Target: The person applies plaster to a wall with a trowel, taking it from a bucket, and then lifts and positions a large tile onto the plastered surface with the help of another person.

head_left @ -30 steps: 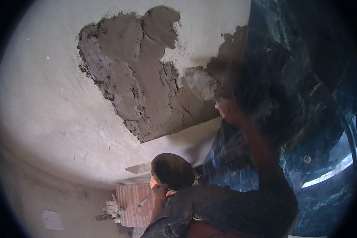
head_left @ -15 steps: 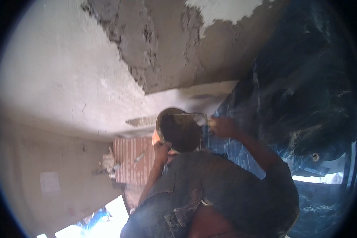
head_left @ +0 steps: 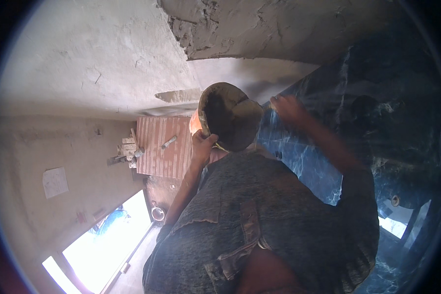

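An orange bucket [head_left: 195, 122] with a mud-crusted rim is tilted in front of my chest. Dark grey mortar [head_left: 218, 112] coats its inside. Fingers and thumb of my left hand [head_left: 203, 143] are closed on its near left rim. At the bucket's right side, my right hand [head_left: 286, 108] is closed round the handle of a trowel. The trowel blade [head_left: 246, 117] seems to lie in the bucket's mouth, covered with mortar, so its edges are hard to make out. My right forearm is blurred.
Ahead, wet plaster [head_left: 269, 32] covers the upper part of a pale wall [head_left: 103, 63]. Dark blue marbled panels [head_left: 299, 152] stand at the right. Left of the bucket is a ridged reddish surface [head_left: 157, 157] with a small brush-like tool [head_left: 169, 142], beside stacked wood pieces [head_left: 127, 149].
The bucket and both hands now appear higher in the view, and the wall has shifted upward too. My right hand has moved slightly right; the trowel blade is now in the bucket's mouth.
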The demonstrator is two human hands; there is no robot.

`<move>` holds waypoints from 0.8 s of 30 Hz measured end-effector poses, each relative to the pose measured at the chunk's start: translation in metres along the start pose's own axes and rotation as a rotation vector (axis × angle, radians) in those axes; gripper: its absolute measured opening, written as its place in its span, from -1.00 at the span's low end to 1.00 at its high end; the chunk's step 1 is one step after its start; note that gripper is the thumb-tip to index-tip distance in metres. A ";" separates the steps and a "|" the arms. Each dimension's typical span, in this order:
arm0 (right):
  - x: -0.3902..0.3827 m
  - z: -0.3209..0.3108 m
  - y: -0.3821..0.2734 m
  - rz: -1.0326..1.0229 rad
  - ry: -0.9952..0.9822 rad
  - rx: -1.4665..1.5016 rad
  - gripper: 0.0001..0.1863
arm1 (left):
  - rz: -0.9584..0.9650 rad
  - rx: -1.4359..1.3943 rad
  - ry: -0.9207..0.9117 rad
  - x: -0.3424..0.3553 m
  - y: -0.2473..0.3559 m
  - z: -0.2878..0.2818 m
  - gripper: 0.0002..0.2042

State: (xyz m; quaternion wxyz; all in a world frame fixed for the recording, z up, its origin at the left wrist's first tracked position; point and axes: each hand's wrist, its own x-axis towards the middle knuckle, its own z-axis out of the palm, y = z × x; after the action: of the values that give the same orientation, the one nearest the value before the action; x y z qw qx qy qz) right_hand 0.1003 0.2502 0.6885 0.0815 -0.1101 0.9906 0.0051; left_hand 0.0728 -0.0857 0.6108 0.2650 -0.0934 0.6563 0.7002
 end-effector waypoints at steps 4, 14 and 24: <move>0.028 0.035 0.000 -0.130 -0.042 -0.081 -0.75 | 0.031 -0.022 -0.017 0.001 -0.002 0.000 -0.80; 0.030 0.073 -0.045 -0.273 -0.065 0.035 -0.75 | 0.022 0.002 -0.014 -0.011 0.010 -0.008 -0.79; 0.039 0.084 -0.087 -0.130 -0.401 0.323 -0.58 | 0.022 0.124 -0.002 -0.013 0.005 -0.015 -0.80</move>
State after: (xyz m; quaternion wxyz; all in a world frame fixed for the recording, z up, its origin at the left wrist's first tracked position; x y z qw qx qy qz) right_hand 0.0955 0.1588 0.6005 0.2926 -0.1558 0.9335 -0.1367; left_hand 0.0781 -0.1036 0.6195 0.2632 -0.0686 0.6991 0.6613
